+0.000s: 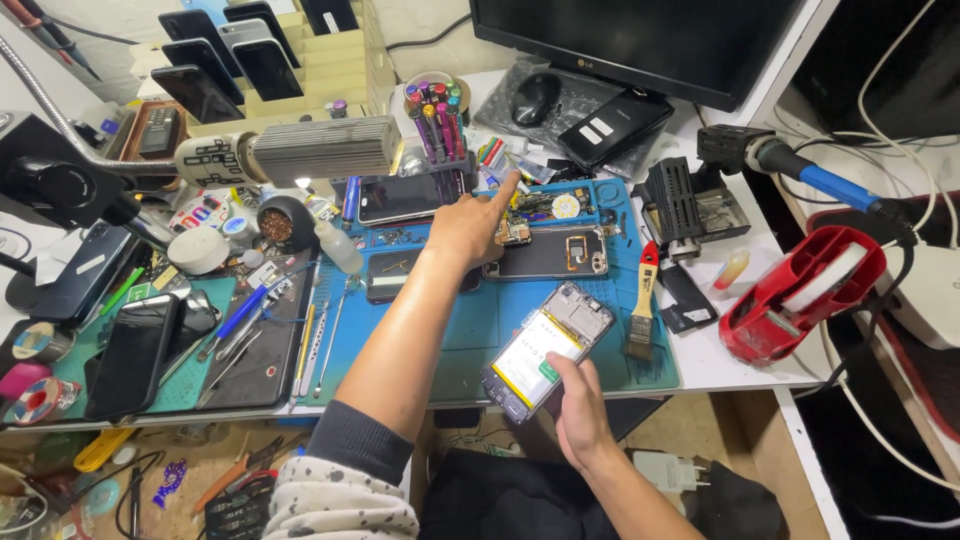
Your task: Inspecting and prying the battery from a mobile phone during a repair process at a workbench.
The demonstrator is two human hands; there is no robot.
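blue rubber mat (470, 335) covers the middle of the white table (715, 365), and it looks soft and flat. the right hand (578, 415) grips an opened phone (548, 350) by its lower end, thumb pressed on top, at the front edge of the mat. the phone has no back cover, so its flat battery with a yellow and green label shows, and shiny metal parts sit at its top. the left hand (470, 225) reaches far across the mat with its first finger stretched out straight and the other fingers curled in; it grasps nothing. the fingertip points near a small round white part (566, 205) in the blue tray at the back. just beside that hand lies another open phone shell (550, 253), dark and flat with rounded corners. a cup of screwdrivers (437, 115) with bright plastic handles stands behind. a small brush (641, 300) with a wooden handle and a red top lies on the right side of the mat. a red plastic tape holder (795, 295) sits near the table's right edge. thin metal tweezers (312, 345) lie in a row on the left of the mat.
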